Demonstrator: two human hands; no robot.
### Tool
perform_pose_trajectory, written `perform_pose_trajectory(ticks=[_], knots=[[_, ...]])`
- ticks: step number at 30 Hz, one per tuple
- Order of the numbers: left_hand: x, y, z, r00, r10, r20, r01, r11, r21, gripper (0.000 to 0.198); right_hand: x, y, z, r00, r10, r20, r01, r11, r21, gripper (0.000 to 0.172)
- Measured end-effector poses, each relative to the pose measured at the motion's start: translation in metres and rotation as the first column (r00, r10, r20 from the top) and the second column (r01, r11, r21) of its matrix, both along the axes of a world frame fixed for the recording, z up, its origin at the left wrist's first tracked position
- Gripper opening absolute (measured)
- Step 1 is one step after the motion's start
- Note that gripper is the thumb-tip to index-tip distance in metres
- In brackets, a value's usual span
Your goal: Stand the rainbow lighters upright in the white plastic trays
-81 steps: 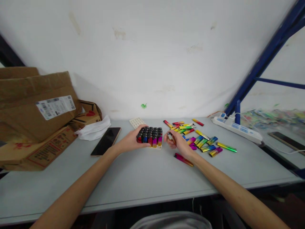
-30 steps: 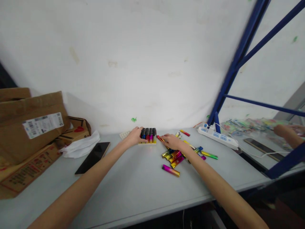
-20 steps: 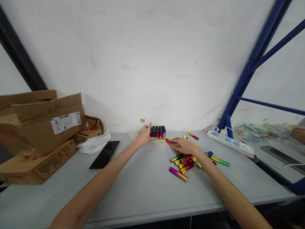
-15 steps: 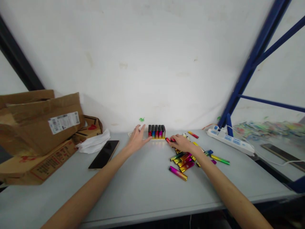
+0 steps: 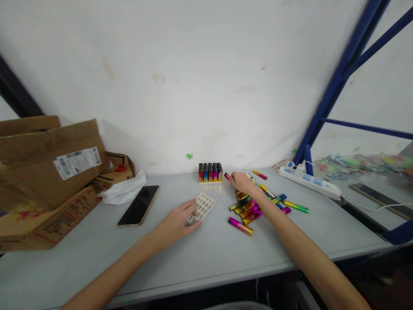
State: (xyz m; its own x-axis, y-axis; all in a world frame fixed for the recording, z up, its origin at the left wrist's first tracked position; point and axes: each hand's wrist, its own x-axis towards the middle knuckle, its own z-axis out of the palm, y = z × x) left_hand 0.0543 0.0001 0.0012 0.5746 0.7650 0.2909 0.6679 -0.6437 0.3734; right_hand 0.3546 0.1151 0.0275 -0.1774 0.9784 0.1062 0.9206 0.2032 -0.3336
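My left hand (image 5: 176, 222) grips the near end of an empty white grid tray (image 5: 202, 206), held low over the grey table (image 5: 200, 254). A full tray of upright coloured lighters (image 5: 210, 172) stands at the back by the wall. My right hand (image 5: 240, 182) rests on the back end of a heap of loose rainbow lighters (image 5: 250, 206), fingers closed round a red lighter (image 5: 227, 176) that pokes out toward the full tray.
A black phone (image 5: 138, 205) lies left of the white tray, beside crumpled white plastic (image 5: 122, 189) and stacked cardboard boxes (image 5: 48, 168). A white power strip (image 5: 309, 181) and a blue frame post (image 5: 335, 82) stand at the right. Another phone (image 5: 380, 201) lies beyond.
The full lighter tray was pushed back to the wall and let go. My left hand then came toward me with the empty white tray. My right hand swept the loose lighters together.
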Motion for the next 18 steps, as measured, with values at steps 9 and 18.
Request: perform_pose_trajectory(ticks=[9, 18], knots=[[0.024, 0.042, 0.007, 0.976, -0.214, 0.049, 0.213, 0.976, 0.036, 0.021, 0.01, -0.009, 0.019, 0.646, 0.177, -0.743, -0.159, 0.983, 0.096, 0.029], [-0.001, 0.045, -0.005, 0.999, 0.032, 0.011, -0.031, 0.999, -0.04, 0.073, -0.026, -0.033, -0.001, 0.134, 0.123, -0.983, -0.428, 0.902, 0.054, 0.035]])
